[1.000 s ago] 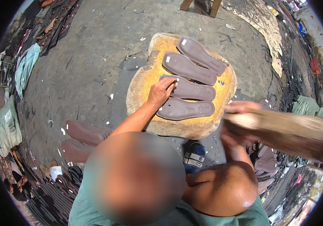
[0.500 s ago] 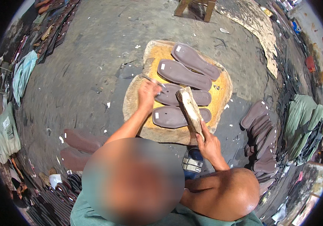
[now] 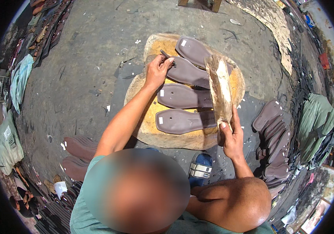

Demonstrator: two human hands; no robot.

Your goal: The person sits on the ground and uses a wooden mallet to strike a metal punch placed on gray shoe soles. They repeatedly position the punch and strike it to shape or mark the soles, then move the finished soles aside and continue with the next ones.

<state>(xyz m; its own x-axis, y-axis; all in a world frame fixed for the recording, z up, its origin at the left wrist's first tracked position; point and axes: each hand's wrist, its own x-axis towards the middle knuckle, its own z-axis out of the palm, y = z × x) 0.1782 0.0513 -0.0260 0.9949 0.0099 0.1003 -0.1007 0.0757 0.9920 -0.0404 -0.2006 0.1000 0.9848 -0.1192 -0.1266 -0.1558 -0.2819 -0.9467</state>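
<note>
Several brown shoe soles [image 3: 182, 120] lie side by side on a round wooden block [image 3: 151, 130] with a yellowed top. My left hand [image 3: 156, 71] holds a thin dark metal punch [image 3: 167, 57] upright on the toe end of the second sole from the far side [image 3: 188, 73]. My right hand [image 3: 231, 134] grips the lower end of a worn wooden mallet [image 3: 219, 87], which reaches up over the soles at the block's right side.
A stack of brown soles [image 3: 270, 140] lies to the right, more soles [image 3: 77, 150] to the lower left. A green cloth [image 3: 319, 124] sits far right. A blue sandal [image 3: 201, 167] is on a foot below the block. Grey concrete floor [image 3: 81, 70] surrounds it.
My left hand moved from the lower soles up to the second sole from the far side with the punch. The mallet swung in from the right and now stands over the soles.
</note>
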